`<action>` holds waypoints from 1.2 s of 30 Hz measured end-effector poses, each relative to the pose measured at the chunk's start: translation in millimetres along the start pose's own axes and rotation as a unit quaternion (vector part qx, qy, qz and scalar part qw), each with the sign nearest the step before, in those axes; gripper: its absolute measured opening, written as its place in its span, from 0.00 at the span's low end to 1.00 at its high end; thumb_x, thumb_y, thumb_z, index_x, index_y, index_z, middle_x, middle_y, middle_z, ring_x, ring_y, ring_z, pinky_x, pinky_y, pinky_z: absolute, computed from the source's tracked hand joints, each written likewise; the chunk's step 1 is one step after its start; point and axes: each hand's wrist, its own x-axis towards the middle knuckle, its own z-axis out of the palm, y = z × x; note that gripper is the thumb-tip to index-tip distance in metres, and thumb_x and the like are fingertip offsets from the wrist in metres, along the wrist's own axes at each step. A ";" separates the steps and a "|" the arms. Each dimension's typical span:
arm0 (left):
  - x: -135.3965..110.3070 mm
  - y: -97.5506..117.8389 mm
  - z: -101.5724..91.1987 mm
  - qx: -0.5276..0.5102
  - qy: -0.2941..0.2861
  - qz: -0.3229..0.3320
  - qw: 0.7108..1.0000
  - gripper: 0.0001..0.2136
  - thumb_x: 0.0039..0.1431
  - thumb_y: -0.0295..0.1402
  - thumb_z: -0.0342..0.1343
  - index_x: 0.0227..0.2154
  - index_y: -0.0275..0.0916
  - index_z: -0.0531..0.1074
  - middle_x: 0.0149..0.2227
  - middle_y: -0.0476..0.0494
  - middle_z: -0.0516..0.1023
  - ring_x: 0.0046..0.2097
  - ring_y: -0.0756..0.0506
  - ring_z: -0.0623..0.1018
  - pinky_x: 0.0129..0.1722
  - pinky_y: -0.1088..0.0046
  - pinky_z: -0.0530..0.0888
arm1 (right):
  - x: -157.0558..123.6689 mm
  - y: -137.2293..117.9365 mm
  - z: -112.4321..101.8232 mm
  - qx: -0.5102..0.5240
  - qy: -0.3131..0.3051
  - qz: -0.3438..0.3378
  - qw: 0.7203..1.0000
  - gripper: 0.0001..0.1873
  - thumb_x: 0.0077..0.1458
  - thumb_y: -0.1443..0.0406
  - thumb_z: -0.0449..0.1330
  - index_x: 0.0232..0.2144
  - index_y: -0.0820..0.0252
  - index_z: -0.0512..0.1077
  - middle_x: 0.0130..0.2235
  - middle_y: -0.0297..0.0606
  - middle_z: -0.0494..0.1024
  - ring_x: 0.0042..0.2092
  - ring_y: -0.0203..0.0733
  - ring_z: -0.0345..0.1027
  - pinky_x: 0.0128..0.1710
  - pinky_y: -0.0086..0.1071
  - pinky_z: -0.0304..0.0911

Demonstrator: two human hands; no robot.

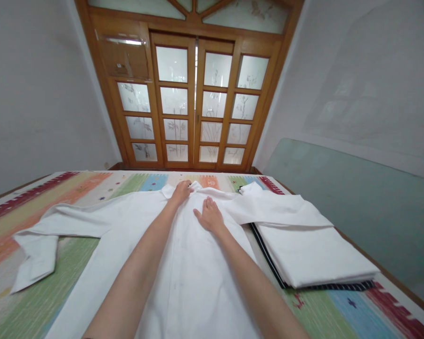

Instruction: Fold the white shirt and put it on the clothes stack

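A white long-sleeved shirt (127,221) lies spread out, its collar at the far end and its sleeves stretched to both sides. At the collar, my left hand (183,191) has its fingers curled on the fabric and grips it. Just to the right and nearer to me, my right hand (211,215) rests flat on the upper front, thumb apart from the fingers. My forearms cover part of the shirt's body. The left sleeve bends back near its cuff, while the right sleeve runs over a folded stack of cloth.
Folded white cloth (314,254) lies at the right on a dark striped piece (268,254). Beneath everything is a colourful striped bed cover (31,202). A pale green board (339,188) stands along the right side. Wooden glass-paned doors (194,84) are beyond the far edge.
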 end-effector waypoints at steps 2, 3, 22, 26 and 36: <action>-1.8 1.1 0.1 0.012 0.003 -0.009 1.000 0.14 0.57 0.28 0.56 0.46 0.35 0.72 0.47 0.36 0.77 0.50 0.43 0.75 0.51 0.69 0.68 | -1.4 -0.9 -0.1 -0.008 0.020 0.006 1.000 0.39 0.64 0.53 0.43 0.63 0.85 0.52 0.66 0.60 0.50 0.68 0.52 0.40 0.66 0.38 0.34; -1.9 1.6 -0.5 0.019 0.002 -0.015 1.000 0.15 0.58 0.30 0.56 0.49 0.34 0.70 0.48 0.35 0.77 0.50 0.42 0.74 0.51 0.69 0.68 | -2.1 -1.3 -0.1 -0.011 0.031 0.007 0.999 0.38 0.64 0.54 0.43 0.63 0.84 0.54 0.66 0.60 0.52 0.68 0.52 0.42 0.65 0.38 0.35; -13.2 -6.9 8.1 0.112 -0.136 0.004 0.984 0.17 0.63 0.38 0.54 0.52 0.37 0.68 0.52 0.39 0.71 0.48 0.43 0.75 0.46 0.58 0.75 | -5.1 -1.6 0.0 -0.010 0.044 0.009 0.999 0.35 0.64 0.57 0.43 0.63 0.82 0.55 0.66 0.58 0.53 0.68 0.52 0.43 0.65 0.38 0.36; -18.3 -12.4 11.8 0.081 -0.083 -0.020 0.993 0.14 0.64 0.37 0.54 0.49 0.36 0.70 0.49 0.38 0.74 0.48 0.42 0.75 0.48 0.58 0.74 | -5.3 0.0 -1.2 -0.006 0.023 0.011 1.000 0.34 0.65 0.56 0.41 0.65 0.76 0.53 0.67 0.54 0.50 0.68 0.50 0.40 0.65 0.39 0.34; -21.6 -23.1 6.2 -0.077 0.106 -0.088 0.987 0.17 0.64 0.39 0.45 0.40 0.35 0.76 0.39 0.40 0.82 0.40 0.46 0.80 0.39 0.74 0.73 | -0.3 0.2 -4.2 -0.009 -0.055 0.025 0.998 0.46 0.61 0.42 0.37 0.68 0.69 0.42 0.70 0.44 0.35 0.70 0.49 0.24 0.66 0.45 0.21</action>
